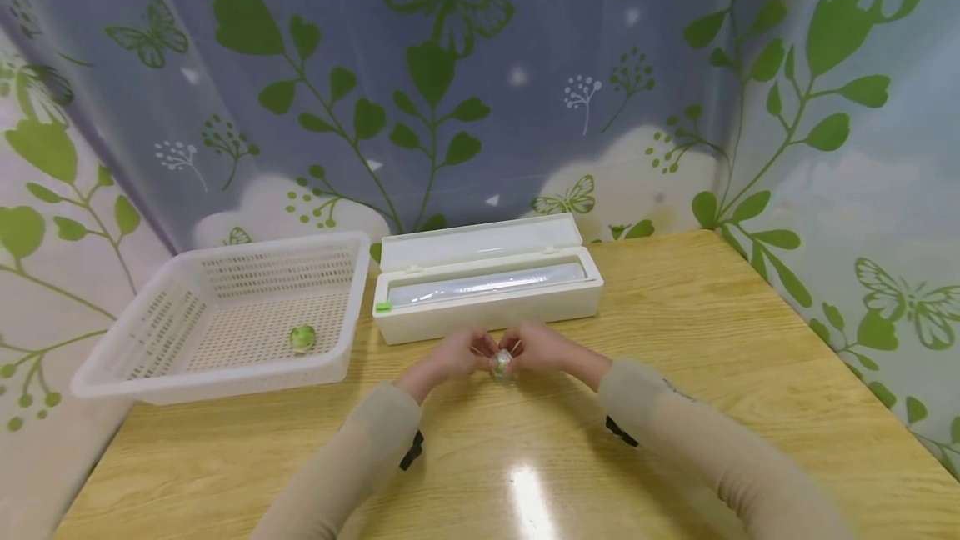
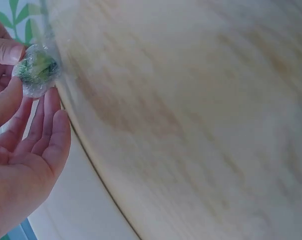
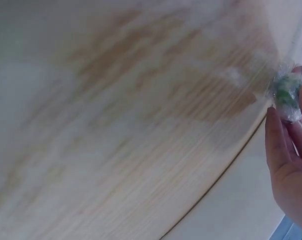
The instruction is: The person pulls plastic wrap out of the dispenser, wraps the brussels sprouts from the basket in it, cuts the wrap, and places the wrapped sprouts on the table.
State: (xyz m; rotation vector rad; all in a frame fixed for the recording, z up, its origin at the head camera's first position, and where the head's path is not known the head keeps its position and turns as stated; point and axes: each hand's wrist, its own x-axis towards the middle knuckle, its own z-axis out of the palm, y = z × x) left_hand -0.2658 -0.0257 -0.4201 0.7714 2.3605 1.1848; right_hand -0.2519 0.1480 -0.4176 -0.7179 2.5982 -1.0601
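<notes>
A small Brussels sprout in crinkled cling film is held between both hands, in front of the white box. The left hand pinches it from the left; in the left wrist view its thumb is against the film and its other fingers reach beneath, slightly bent. From the other side the right hand grips the same wrapped sprout by thumb and fingers. In the right wrist view the clear film stands out in loose folds, and part of that hand is cut off by the frame edge.
Behind the hands stands a long white cling film dispenser, its lid raised, with a roll of film inside and a green slider. To the left, a white plastic basket contains another Brussels sprout. A patterned curtain hangs behind the wooden table.
</notes>
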